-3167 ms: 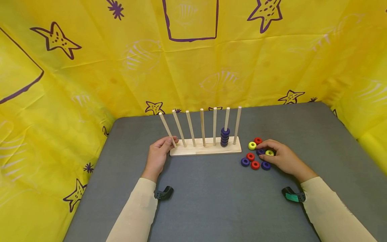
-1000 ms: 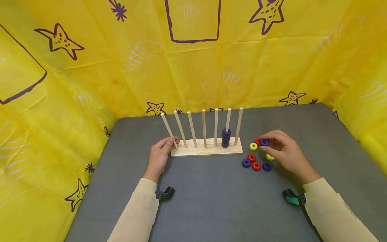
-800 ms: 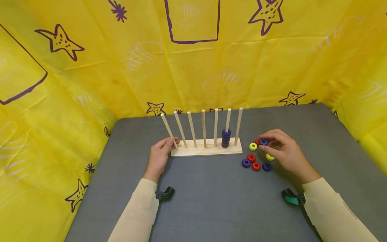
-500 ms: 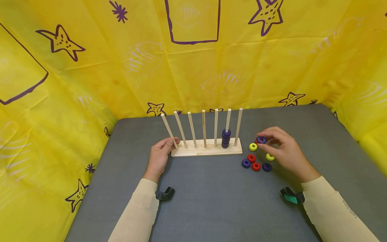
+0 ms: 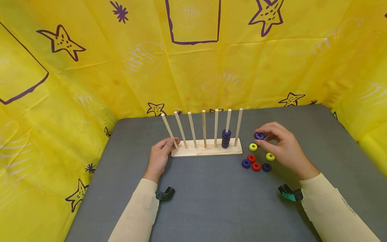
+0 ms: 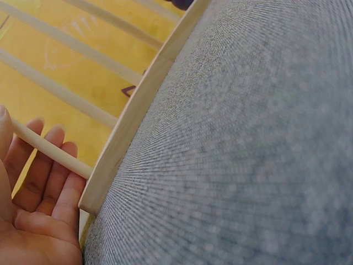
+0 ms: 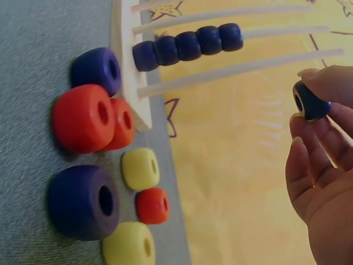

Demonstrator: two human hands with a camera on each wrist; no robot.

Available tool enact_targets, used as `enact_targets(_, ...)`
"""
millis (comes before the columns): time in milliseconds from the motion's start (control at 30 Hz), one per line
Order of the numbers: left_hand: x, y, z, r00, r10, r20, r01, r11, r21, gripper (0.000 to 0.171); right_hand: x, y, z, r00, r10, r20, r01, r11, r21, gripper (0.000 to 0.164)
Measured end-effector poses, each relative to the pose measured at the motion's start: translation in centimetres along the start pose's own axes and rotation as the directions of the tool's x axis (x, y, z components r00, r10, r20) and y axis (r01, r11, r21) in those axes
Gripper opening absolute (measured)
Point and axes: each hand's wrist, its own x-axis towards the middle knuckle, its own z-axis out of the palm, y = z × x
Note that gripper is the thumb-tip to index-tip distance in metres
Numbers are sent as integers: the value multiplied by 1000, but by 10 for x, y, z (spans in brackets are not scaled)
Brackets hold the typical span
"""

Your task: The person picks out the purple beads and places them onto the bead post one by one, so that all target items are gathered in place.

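The left hand (image 5: 158, 154) holds the leftmost peg (image 5: 167, 126) of the wooden rack (image 5: 208, 151) between thumb and fingers. Well to the right, the right hand (image 5: 284, 148) pinches a blue bead (image 7: 315, 105), its fingers parted only by the bead's width, raised off the surface (image 5: 223, 195) and apart from the rack's right end. Loose beads (image 7: 83, 118) lie just right of that end. Gray surface stretches broadly on the near side; its far edge meets yellow cloth (image 5: 187, 77).
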Motion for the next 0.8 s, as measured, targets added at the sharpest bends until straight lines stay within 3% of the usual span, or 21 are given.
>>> enact_targets(433,0,0,0,1000,-3,2,3,1000,8,36,12,-13,-2,999,-45,-9,45,999,18,44)
enact_targets(800,1,-1,0,1000,4,-3,-4,1000,-15,34,27,-28,0,998,-63,-24,62,998,-33,40)
